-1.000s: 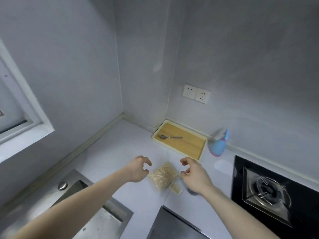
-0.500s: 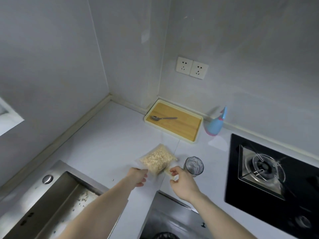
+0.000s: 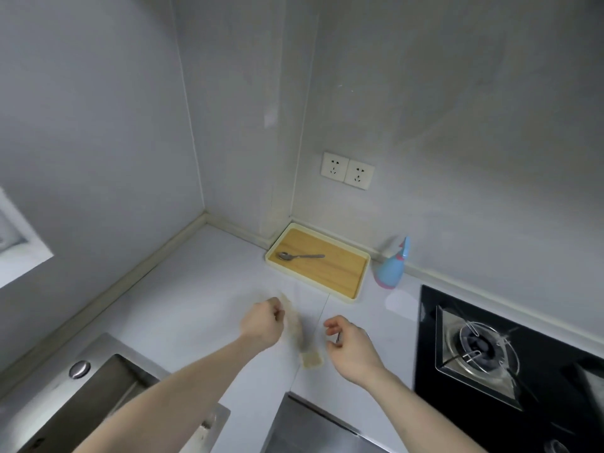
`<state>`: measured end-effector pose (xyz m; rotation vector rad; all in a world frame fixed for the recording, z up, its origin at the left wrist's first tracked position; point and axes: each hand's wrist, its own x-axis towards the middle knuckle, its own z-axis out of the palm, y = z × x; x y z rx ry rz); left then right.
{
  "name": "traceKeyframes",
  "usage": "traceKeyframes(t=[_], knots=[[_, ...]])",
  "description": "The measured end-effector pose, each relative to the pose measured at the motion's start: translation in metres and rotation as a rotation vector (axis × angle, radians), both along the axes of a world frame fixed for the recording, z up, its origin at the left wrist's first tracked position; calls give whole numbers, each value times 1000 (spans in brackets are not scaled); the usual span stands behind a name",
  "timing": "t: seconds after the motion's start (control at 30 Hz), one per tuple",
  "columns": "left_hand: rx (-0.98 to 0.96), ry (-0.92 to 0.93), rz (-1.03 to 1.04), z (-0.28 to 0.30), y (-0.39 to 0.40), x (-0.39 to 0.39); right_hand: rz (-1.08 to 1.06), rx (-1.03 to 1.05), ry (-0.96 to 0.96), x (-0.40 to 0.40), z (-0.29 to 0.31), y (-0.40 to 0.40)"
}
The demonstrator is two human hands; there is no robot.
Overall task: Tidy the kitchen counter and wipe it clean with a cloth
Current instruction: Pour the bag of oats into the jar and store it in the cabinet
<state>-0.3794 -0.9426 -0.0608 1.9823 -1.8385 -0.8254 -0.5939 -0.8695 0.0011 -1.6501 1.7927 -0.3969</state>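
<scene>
— Bench [image 3: 209, 289] first: what do you have in front of you?

— Your white bench runs into the corner of the grey walls. A steel sink [image 3: 94, 397] is sunk into it at your lower left, and a black gas hob [image 3: 510, 361] sits at your right.

— And at the back?

— A cream-rimmed tray [image 3: 330, 273] with a wooden floor lies against the wall, just left of a blue spray bottle [image 3: 390, 268]. A metal spoon [image 3: 299, 256] lies flat in the tray's left part. Two white sockets [image 3: 347, 171] are on the wall above.

— Where is the bag?

— The clear bag of oats [image 3: 299, 331] is between your two hands, near the front of the bench. It is blurred, so you cannot tell from this view whether it is lifted or touching the bench.

— My hands?

— Your left hand [image 3: 261, 323] has its fingers curled, pinching the bag's upper edge. Your right hand [image 3: 351, 346] is just beside the bag, apart from it, fingers loosely curled around nothing. A dark bit shows behind that hand, too hidden to name.
</scene>
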Motion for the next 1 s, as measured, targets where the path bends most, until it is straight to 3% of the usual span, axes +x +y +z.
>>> traceKeyframes(t=[0.2,0.43,0.63,0.83,1.0], knots=[[-158,-227,-219,77,-3,23,32,-77,-8,-1,38,-8],[-431,-411,-389,199,3,51,111,-305,2,12,117,-35],[-727,-432,-426,306,1,45,182,-513,-59,27,219,-47],[-901,-442,-448,383,6,38,236,-621,-37,26,288,-46],[-1011,-398,-409,440,13,33,185,-788,-170,22,336,-45]])
